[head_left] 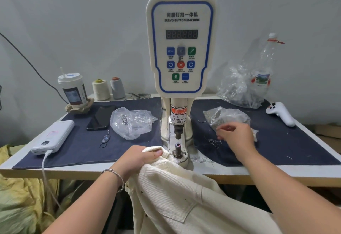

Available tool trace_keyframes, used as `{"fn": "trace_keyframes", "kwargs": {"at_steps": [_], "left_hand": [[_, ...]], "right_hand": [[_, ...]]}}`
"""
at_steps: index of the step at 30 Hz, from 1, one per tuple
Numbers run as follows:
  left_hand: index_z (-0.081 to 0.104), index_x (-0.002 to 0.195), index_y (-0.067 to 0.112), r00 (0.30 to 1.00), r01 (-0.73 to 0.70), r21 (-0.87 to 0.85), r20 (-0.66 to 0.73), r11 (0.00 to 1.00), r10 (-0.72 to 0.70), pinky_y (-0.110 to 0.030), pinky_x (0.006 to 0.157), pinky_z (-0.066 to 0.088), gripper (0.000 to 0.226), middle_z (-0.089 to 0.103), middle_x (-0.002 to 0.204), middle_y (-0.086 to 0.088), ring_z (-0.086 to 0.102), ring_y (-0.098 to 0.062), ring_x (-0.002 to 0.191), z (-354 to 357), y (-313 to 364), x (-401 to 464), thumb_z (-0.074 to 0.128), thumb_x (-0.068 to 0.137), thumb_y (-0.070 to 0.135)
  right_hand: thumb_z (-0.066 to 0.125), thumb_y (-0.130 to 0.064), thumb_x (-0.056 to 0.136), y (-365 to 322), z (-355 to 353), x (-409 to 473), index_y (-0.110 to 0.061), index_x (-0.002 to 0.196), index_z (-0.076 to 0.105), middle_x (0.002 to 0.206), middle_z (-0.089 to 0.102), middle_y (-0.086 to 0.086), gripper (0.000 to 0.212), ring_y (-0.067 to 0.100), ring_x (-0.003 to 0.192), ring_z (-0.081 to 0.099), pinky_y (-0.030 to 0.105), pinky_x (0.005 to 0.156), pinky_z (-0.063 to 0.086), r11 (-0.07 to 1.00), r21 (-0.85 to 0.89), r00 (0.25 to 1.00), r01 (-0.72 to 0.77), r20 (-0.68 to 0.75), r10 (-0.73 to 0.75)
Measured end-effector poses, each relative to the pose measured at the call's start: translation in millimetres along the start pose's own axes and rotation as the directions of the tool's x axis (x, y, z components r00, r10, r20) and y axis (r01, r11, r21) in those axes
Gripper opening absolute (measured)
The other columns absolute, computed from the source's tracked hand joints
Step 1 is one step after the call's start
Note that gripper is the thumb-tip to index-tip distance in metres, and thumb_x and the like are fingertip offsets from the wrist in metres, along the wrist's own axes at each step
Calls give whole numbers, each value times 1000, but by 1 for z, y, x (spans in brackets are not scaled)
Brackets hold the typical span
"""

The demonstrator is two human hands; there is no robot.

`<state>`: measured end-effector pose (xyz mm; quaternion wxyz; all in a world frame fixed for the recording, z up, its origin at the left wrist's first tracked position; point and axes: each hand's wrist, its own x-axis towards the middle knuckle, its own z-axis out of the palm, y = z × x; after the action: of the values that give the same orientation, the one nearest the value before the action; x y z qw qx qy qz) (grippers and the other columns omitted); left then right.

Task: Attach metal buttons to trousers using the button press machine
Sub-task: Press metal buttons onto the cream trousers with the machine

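The cream button press machine (181, 49) stands at the table's middle, its lower die (178, 146) bare just right of the fabric. Cream trousers (184, 197) hang over the table's front edge. My left hand (140, 158) grips their waistband right beside the die. My right hand (237, 135) reaches into the open mouth of a clear bag of metal parts (227, 116) on the right, fingers curled; what they hold is hidden. A second clear bag with metal buttons (132, 121) lies left of the machine.
Dark blue cloth (83, 147) covers the table. On the left lie a phone (101, 117), a white power bank (53, 136) with cable, a cup (73, 88) and two thread cones (108, 89). A white controller (281, 113), crumpled plastic and a bottle (265, 67) sit at the right.
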<state>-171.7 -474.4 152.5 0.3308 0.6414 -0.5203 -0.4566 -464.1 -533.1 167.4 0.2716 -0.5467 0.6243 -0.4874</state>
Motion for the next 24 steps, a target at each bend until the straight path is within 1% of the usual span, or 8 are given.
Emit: {"fn": "trace_keyframes", "kwargs": {"at_steps": [2, 5, 8, 11, 14, 19, 22, 24], "left_hand": [[78, 74, 20, 1000, -6, -18, 6, 1000, 6, -22, 63, 46, 20, 73, 71, 0, 61, -8, 61, 0, 0, -1, 77, 81, 39], [79, 74, 23, 1000, -15, -33, 6, 999, 15, -23, 64, 46, 16, 73, 71, 0, 62, -8, 62, 1, 1, -2, 78, 80, 38], [79, 73, 24, 1000, -26, -26, 5, 999, 26, -23, 65, 46, 16, 73, 72, 0, 62, -8, 62, 1, 1, -3, 77, 81, 39], [78, 67, 28, 999, -35, -16, 8, 999, 35, -20, 61, 45, 19, 72, 68, 3, 60, -6, 59, 0, 1, -3, 77, 82, 39], [77, 65, 26, 999, -33, -7, -2, 999, 33, -21, 59, 44, 21, 71, 67, 3, 60, -5, 57, 1, 1, -3, 77, 82, 39], [77, 66, 26, 999, -34, -13, -5, 999, 34, -21, 59, 44, 20, 72, 68, 3, 60, -4, 57, 1, 1, -2, 78, 81, 39], [76, 63, 28, 999, -38, 2, 1, 999, 38, -18, 54, 43, 23, 69, 64, 5, 58, -3, 54, 1, 1, -2, 77, 82, 39], [73, 60, 26, 999, -37, 7, 5, 999, 37, -20, 55, 42, 26, 67, 63, 5, 56, -4, 53, 0, 1, -1, 76, 82, 40]], "right_hand": [[69, 1, 82, -5, 13, -12, -15, 71, 72, 66, 70, 10, 20, 19, 57, 67, 31, 60, 55, 987, 153, 997, -57, 62, 48], [67, 5, 83, -18, 30, -23, -8, 75, 72, 66, 71, 13, 16, 19, 56, 67, 25, 54, 57, 951, 252, 977, -177, 158, 140], [66, 7, 82, -31, 39, -32, -4, 75, 72, 64, 70, 14, 15, 17, 56, 68, 22, 56, 58, 890, 345, 943, -299, 251, 219], [64, 11, 82, -39, 41, -39, 1, 78, 71, 67, 70, 17, 13, 18, 58, 69, 22, 58, 58, 838, 411, 916, -359, 328, 231], [63, 10, 82, -44, 41, -44, 1, 77, 71, 70, 71, 17, 13, 20, 62, 69, 22, 59, 58, 835, 399, 901, -379, 364, 235], [66, 7, 81, -52, 43, -49, -2, 78, 72, 71, 72, 18, 12, 22, 64, 71, 21, 59, 57, 883, 357, 907, -306, 391, 156], [68, 6, 81, -56, 44, -49, -6, 75, 73, 73, 73, 15, 15, 21, 67, 72, 25, 65, 58, 891, 349, 896, -290, 427, 125], [68, 7, 81, -57, 46, -50, -6, 75, 72, 72, 73, 14, 15, 21, 68, 72, 26, 67, 58, 883, 357, 883, -306, 453, 123]]}}
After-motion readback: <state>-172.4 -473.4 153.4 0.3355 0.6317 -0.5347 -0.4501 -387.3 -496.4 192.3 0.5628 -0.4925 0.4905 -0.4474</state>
